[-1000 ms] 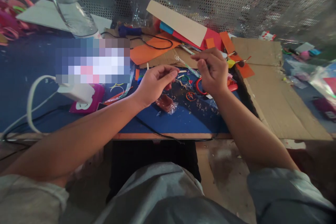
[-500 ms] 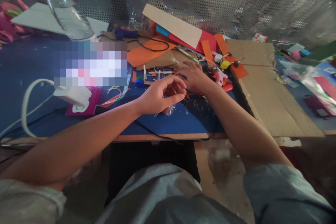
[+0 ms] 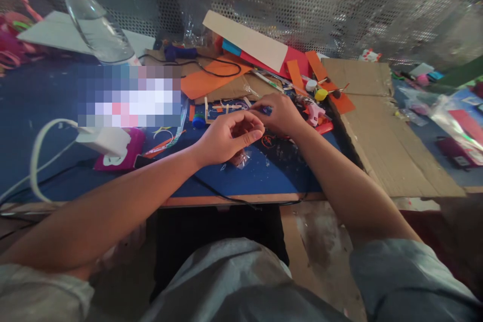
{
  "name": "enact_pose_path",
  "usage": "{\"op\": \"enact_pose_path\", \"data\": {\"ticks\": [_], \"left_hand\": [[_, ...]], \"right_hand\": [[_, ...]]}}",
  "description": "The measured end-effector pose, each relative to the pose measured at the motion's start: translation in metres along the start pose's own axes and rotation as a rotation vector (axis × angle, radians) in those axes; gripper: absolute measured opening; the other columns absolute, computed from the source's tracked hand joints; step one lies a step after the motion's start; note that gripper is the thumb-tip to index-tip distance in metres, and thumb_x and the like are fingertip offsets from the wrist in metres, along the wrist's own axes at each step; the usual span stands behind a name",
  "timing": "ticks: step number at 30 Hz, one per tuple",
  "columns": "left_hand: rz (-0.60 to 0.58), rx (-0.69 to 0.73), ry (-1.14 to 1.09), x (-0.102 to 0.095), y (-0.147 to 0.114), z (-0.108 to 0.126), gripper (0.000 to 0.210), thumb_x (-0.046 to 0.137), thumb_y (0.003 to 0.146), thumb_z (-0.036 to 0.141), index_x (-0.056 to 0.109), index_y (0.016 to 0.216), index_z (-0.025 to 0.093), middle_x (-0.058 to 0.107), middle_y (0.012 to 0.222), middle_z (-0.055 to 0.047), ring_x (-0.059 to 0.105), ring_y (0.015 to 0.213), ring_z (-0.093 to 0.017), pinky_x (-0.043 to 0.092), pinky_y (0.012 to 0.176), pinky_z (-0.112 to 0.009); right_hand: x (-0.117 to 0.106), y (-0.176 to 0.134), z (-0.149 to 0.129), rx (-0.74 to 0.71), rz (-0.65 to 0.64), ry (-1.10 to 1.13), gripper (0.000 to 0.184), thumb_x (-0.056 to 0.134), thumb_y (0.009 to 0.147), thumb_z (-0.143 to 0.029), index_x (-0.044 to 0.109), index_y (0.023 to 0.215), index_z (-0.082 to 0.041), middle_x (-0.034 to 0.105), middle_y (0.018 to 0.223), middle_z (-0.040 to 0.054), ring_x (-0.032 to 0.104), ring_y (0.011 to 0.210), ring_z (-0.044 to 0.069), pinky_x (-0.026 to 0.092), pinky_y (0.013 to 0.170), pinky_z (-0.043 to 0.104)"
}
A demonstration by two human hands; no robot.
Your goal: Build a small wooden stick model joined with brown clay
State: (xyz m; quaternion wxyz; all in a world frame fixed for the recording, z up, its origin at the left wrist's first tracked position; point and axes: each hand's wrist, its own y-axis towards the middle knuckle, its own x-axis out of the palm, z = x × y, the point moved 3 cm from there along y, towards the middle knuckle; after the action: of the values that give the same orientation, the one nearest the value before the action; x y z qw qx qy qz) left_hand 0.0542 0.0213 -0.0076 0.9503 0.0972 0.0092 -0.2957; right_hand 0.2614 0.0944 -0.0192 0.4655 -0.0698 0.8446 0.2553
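Near centre, left hand [image 3: 232, 138] half-curled, right hand [image 3: 277, 115] bunched; any hold unclear. Left one drifting far could knock wooden sticks [image 3: 227, 107].

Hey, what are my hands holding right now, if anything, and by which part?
I cannot tell: the left hand is loosely curled with no clear object in it; whether the right hand pinches anything is unclear.

A hand could pass over the cardboard [image 3: 392, 146]; left of it, yellow pot [image 3: 320, 94], right hand [image 3: 279, 114] and bottle [image 3: 101, 30] obstruct.
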Motion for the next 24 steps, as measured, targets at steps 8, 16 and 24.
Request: {"op": "enact_pose_path", "data": {"ticks": [8,16,24], "left_hand": [[0.15,-0.035,-0.127,-0.007,0.004,-0.002,0.03,0.086,0.098,0.033,0.078,0.121,0.016,0.082,0.108,-0.007,0.072,0.073,-0.01,0.062,0.065,-0.022],[0.263,0.071,-0.226,-0.015,0.008,-0.006,0.042,0.093,0.094,0.048,0.079,0.121,0.018,0.085,0.116,-0.009,0.075,0.072,-0.01,0.065,0.075,-0.027],[0.285,0.09,-0.105,-0.016,0.004,-0.001,0.044,0.093,0.093,0.044,0.082,0.127,0.017,0.085,0.104,-0.006,0.076,0.073,-0.012,0.066,0.076,-0.029]], "right_hand": [[-0.016,-0.009,-0.007,0.203,0.225,0.76,0.049,0.103,0.071,-0.063,0.077,0.091,-0.026,0.08,0.081,0.0,0.068,0.065,0.015,0.061,0.065,0.033],[-0.018,-0.018,-0.034,0.182,0.111,1.14,0.055,0.112,0.058,-0.063,0.079,0.079,-0.024,0.069,0.06,-0.0059,0.052,0.041,0.007,0.042,0.038,0.023],[-0.019,-0.021,-0.037,0.152,0.097,0.974,0.046,0.111,0.064,-0.056,0.086,0.082,-0.021,0.072,0.058,-0.0032,0.059,0.042,0.01,0.043,0.039,0.023]]}}
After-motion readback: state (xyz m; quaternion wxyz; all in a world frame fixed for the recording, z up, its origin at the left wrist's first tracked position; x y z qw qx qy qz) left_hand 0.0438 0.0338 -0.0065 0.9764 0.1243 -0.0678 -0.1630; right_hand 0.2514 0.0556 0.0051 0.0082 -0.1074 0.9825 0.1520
